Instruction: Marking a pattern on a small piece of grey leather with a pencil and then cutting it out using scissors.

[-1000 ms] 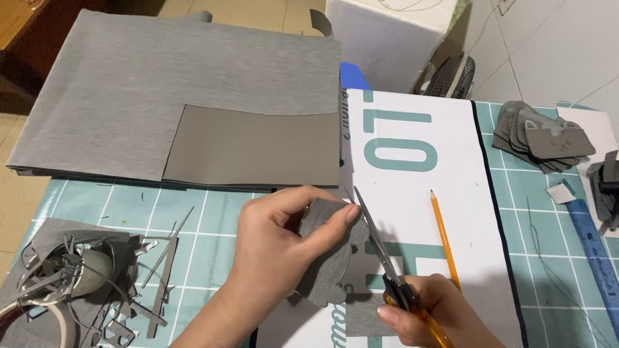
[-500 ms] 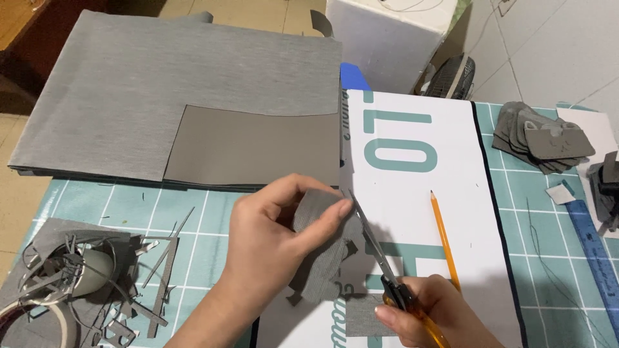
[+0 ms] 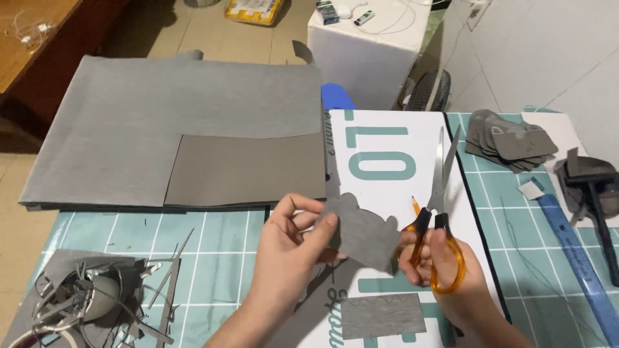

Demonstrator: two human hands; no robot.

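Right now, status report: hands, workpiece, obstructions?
Left hand pinches grey cut-out. Right hand grips orange-handled scissors, blades off it. Pencil partly hidden behind.

Our left hand (image 3: pixel 290 248) pinches a grey cutout (image 3: pixel 361 231); our right hand (image 3: pixel 445 267) grips orange scissors (image 3: pixel 438 212), blades pointing to twelve o'clock. Grey sheets (image 3: pixel 174 122) lie at ten o'clock, scraps (image 3: pixel 90 299) at eight.

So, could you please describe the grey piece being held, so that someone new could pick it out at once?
Start at the white board with large teal characters lying on the green cutting mat. Just above its lower part, the left hand pinches a small grey cut-out beside the orange-handled scissors in the right hand. Unlike the flat rectangular grey scrap below, it has a wavy, lobed edge and is lifted.
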